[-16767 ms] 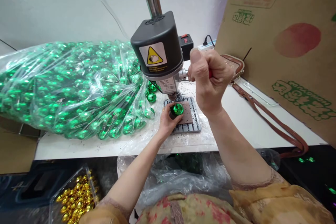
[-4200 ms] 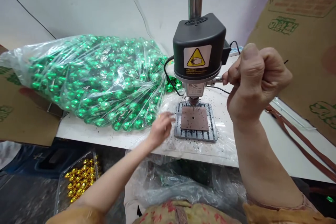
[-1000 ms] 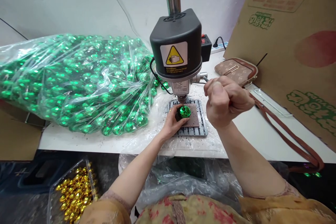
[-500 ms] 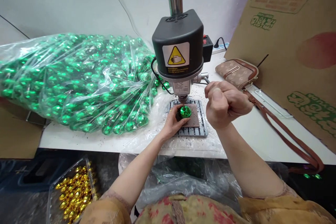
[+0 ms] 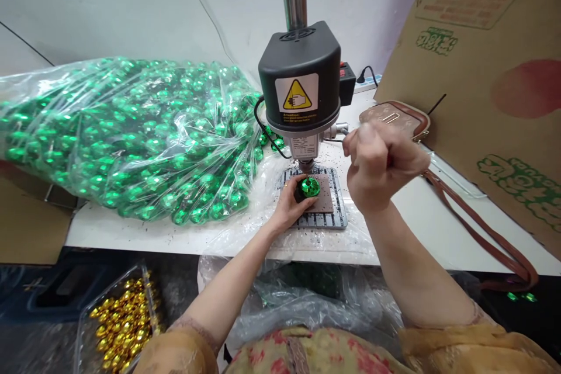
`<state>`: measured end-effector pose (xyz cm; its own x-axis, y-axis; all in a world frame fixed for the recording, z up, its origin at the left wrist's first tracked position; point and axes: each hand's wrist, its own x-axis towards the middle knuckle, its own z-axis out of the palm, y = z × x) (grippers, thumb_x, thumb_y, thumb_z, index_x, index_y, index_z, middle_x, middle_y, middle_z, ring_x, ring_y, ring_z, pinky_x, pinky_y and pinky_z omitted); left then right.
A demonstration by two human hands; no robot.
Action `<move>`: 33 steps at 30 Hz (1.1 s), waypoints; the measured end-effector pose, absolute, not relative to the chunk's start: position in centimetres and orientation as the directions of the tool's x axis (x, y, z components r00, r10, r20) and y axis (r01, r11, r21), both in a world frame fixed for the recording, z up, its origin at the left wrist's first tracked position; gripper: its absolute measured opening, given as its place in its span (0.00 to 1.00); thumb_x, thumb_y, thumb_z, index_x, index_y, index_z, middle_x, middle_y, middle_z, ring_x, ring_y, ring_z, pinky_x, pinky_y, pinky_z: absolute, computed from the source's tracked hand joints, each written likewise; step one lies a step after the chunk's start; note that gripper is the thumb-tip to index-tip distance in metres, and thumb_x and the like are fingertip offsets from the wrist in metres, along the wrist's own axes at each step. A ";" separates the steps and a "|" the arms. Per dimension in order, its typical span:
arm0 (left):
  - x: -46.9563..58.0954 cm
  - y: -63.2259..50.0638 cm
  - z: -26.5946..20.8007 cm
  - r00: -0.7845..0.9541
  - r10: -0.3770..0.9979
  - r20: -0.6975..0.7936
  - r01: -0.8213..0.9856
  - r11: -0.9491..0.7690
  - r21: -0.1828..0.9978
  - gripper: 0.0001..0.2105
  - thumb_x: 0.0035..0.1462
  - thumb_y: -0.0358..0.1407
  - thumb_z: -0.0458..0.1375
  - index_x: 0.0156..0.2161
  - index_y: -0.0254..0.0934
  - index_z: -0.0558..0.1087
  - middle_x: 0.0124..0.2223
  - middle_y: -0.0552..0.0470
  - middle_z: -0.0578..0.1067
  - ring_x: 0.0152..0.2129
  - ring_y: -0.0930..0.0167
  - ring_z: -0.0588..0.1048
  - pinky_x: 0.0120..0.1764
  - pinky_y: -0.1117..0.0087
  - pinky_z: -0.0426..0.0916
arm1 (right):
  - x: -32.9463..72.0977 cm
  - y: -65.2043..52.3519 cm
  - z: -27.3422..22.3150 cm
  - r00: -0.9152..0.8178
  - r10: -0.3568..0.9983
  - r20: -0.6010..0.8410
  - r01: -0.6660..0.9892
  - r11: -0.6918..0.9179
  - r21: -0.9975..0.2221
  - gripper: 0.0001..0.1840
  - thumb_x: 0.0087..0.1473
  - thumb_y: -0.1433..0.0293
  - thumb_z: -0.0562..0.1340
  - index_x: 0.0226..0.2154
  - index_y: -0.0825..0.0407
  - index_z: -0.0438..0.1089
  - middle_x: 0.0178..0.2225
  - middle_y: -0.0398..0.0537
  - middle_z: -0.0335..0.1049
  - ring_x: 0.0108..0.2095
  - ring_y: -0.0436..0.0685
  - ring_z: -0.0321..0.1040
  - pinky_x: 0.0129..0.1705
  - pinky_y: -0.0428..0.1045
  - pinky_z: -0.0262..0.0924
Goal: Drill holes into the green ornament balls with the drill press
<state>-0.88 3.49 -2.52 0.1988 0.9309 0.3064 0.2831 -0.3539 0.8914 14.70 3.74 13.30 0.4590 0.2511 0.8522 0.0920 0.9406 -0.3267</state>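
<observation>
Head view: the left hand [image 5: 288, 205] reaches forward, thumb and fingers pinching one shiny green faceted ball [image 5: 311, 187] over one square brown board [image 5: 325, 198] near the white tabletop's [image 5: 118, 235] front edge. The raised right hand [image 5: 381, 166] is fisted round one silver metal lever [image 5: 340, 128] of one black drill press [image 5: 300, 64]. One clear plastic bag [image 5: 131, 134] of uncountable green balls fills the tabletop's left end.

A workshop, by its drill press [image 5: 300, 70], dark shavings [image 5: 335, 165], bag of green balls [image 5: 144, 140] and large cardboard box [image 5: 473, 70].
</observation>
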 end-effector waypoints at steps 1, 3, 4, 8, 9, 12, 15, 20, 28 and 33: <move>-0.8 3.5 -2.5 0.181 0.938 0.297 0.278 -0.338 0.899 0.29 0.54 0.44 0.70 0.58 0.39 0.68 0.55 0.42 0.74 0.53 0.57 0.74 0.58 0.52 0.68 | 14.7 3.8 14.2 0.470 0.308 0.827 0.065 0.923 -0.380 0.26 0.59 0.71 0.61 0.16 0.51 0.47 0.16 0.35 0.43 0.17 0.43 0.48 0.20 0.47 0.45; -0.6 3.1 -2.1 0.121 0.947 0.298 0.290 -0.321 0.902 0.29 0.53 0.45 0.71 0.56 0.39 0.69 0.53 0.43 0.76 0.51 0.58 0.75 0.56 0.53 0.70 | 14.7 4.0 15.7 0.479 0.381 0.791 -0.003 0.901 -0.433 0.25 0.59 0.69 0.62 0.17 0.50 0.50 0.16 0.35 0.45 0.17 0.43 0.48 0.20 0.48 0.45; -0.6 2.6 -1.9 0.079 0.947 0.313 0.311 -0.322 0.894 0.28 0.52 0.45 0.71 0.55 0.39 0.70 0.52 0.44 0.76 0.50 0.58 0.76 0.55 0.54 0.70 | 14.7 4.1 16.2 0.476 0.416 0.775 -0.022 0.887 -0.462 0.24 0.59 0.69 0.63 0.18 0.49 0.50 0.16 0.35 0.45 0.17 0.43 0.47 0.21 0.48 0.45; -1.7 -1.5 -0.8 0.021 0.896 0.444 0.464 -0.402 0.789 0.25 0.55 0.46 0.69 0.54 0.41 0.70 0.49 0.45 0.77 0.46 0.61 0.78 0.49 0.59 0.73 | 14.9 4.6 17.0 0.472 0.432 0.768 -0.017 0.876 -0.482 0.24 0.60 0.66 0.63 0.21 0.48 0.49 0.17 0.34 0.43 0.17 0.43 0.46 0.21 0.48 0.47; -2.2 -3.0 -0.6 0.085 0.870 0.486 0.494 -0.460 0.738 0.25 0.55 0.47 0.69 0.55 0.41 0.69 0.48 0.45 0.78 0.45 0.61 0.78 0.46 0.60 0.74 | 14.9 4.6 16.9 0.466 0.421 0.778 0.004 0.878 -0.478 0.24 0.60 0.65 0.62 0.21 0.47 0.49 0.17 0.34 0.43 0.17 0.43 0.46 0.21 0.48 0.48; -3.7 -7.9 -0.8 0.461 0.688 0.560 0.512 -0.722 0.466 0.27 0.57 0.49 0.67 0.57 0.39 0.69 0.43 0.44 0.79 0.38 0.63 0.79 0.40 0.62 0.74 | 15.0 4.6 16.7 0.457 0.404 0.792 0.046 0.879 -0.475 0.24 0.60 0.61 0.62 0.21 0.47 0.49 0.17 0.34 0.44 0.17 0.43 0.47 0.21 0.48 0.49; -4.9 -11.4 -1.5 0.747 0.474 0.467 0.458 -0.875 0.156 0.27 0.59 0.53 0.63 0.55 0.37 0.71 0.43 0.41 0.80 0.39 0.59 0.79 0.41 0.57 0.75 | 15.0 4.4 16.7 0.474 0.416 0.776 0.036 0.871 -0.490 0.24 0.59 0.61 0.63 0.20 0.47 0.50 0.17 0.35 0.46 0.17 0.44 0.48 0.20 0.49 0.48; -6.9 -8.7 -1.1 0.590 0.549 0.592 0.550 -0.810 0.203 0.14 0.66 0.41 0.57 0.54 0.41 0.72 0.48 0.43 0.81 0.48 0.59 0.78 0.51 0.53 0.74 | 14.9 4.1 16.6 0.462 0.417 0.783 0.064 0.865 -0.498 0.24 0.61 0.61 0.61 0.20 0.47 0.49 0.17 0.36 0.46 0.17 0.46 0.48 0.20 0.51 0.47; -8.3 13.3 3.6 -0.091 0.900 0.427 0.639 -0.276 0.718 0.07 0.62 0.32 0.57 0.44 0.37 0.75 0.41 0.44 0.79 0.38 0.62 0.77 0.51 0.56 0.71 | 14.9 3.7 16.5 0.460 0.406 0.789 0.013 0.886 -0.463 0.23 0.60 0.65 0.62 0.20 0.48 0.52 0.17 0.37 0.48 0.18 0.45 0.50 0.22 0.50 0.46; -6.5 19.0 2.4 0.026 0.940 0.340 0.570 -0.293 0.768 0.13 0.49 0.30 0.68 0.42 0.35 0.76 0.44 0.43 0.80 0.47 0.57 0.76 0.56 0.53 0.69 | 15.0 3.8 16.3 0.433 0.406 0.805 0.028 0.886 -0.462 0.25 0.61 0.63 0.62 0.19 0.49 0.49 0.17 0.37 0.47 0.18 0.45 0.51 0.22 0.50 0.46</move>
<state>-6.48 19.00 2.38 0.0256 0.9401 0.3399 0.5701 -0.2930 0.7676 15.02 3.81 16.32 0.4330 0.4059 0.8048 0.0282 0.8863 -0.4622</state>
